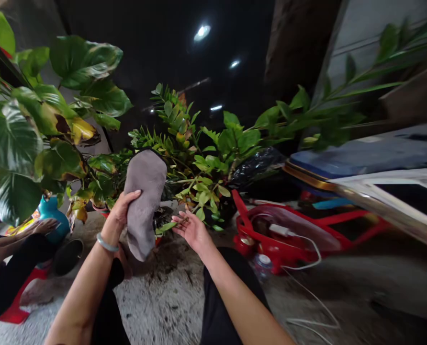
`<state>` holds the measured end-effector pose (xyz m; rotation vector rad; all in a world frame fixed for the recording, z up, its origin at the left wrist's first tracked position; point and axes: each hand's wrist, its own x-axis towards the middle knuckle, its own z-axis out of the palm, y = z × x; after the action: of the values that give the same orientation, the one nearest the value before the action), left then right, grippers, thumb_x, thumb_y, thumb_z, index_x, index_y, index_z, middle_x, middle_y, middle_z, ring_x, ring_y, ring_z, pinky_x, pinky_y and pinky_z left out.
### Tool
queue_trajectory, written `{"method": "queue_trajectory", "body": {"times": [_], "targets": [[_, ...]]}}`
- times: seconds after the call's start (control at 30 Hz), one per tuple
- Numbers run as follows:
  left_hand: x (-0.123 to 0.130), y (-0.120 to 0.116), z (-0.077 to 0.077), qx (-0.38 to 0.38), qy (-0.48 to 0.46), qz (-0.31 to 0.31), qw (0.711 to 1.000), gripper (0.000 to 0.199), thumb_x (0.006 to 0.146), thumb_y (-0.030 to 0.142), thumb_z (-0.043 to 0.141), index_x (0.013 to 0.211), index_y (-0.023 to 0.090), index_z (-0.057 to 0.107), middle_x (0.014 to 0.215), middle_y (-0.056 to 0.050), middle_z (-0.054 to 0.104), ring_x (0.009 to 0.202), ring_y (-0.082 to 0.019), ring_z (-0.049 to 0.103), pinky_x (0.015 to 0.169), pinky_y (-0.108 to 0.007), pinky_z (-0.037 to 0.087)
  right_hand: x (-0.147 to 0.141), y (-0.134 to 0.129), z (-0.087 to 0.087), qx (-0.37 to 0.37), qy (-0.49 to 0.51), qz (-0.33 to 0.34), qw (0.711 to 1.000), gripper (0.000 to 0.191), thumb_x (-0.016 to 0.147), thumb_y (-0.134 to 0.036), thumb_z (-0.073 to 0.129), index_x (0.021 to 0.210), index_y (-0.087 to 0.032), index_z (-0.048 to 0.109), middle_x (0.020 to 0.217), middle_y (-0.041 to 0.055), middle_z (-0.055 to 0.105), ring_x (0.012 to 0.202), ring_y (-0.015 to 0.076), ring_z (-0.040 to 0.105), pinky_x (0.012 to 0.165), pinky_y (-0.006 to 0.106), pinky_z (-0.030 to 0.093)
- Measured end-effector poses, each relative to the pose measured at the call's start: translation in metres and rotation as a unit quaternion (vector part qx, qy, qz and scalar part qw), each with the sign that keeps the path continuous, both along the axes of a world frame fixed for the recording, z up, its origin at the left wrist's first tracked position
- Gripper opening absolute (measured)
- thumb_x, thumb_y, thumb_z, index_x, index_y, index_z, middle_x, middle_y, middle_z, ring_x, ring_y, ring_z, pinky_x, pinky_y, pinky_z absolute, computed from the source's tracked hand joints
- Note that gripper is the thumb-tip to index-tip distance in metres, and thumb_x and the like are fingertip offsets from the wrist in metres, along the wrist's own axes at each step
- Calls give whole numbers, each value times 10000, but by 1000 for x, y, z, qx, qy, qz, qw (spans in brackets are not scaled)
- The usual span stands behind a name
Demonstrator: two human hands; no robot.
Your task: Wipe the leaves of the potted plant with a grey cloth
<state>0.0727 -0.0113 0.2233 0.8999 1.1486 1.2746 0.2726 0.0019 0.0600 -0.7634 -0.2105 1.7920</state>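
My left hand [122, 211], with a bracelet at the wrist, is closed on a grey insole-shaped piece [146, 191] held upright, thumb across its face. To its right, my right hand [192, 230] has its fingers curled at a green leaf [167, 226] on a plant stem, palm turned up. Leafy stems of a green plant [204, 194] hang just above my right hand. Behind the grey piece, part of a pot and the plant's base are hidden.
A large-leaved plant [16, 139] stands at left, near another person's hands [46, 226] and a teal vessel [51, 213]. At right are a red upturned stool [271, 239], a white cable [316, 249], a bottle [263, 264] and a blue-topped surface [360, 158].
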Motion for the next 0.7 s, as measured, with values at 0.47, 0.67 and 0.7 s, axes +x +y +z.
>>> {"method": "queue_trajectory", "body": {"times": [0.47,0.67,0.7], "targets": [[-30,-33,-7,-39,-15,33,999,394,609,242,870,971,127,764,819,-74,786,723,-246,724,691,-316,580,6,2,-11,20,-18,35,999,164,944,-316,601,875,-199,695,806,89,797,629,200,712,689,346,594],[-28,-38,-60,-142,22,12,990,372,646,260,856,971,112,752,770,-100,773,662,-244,714,670,-343,581,-6,1,-10,11,-32,35,999,154,896,-362,679,924,-211,674,836,85,797,626,204,701,653,342,578],[-31,-48,-69,-153,25,-12,988,379,633,264,865,961,111,753,787,-108,777,671,-248,717,679,-346,581,-5,1,-11,6,-39,36,999,160,900,-364,670,936,-207,676,835,88,797,611,202,693,628,336,573]]}}
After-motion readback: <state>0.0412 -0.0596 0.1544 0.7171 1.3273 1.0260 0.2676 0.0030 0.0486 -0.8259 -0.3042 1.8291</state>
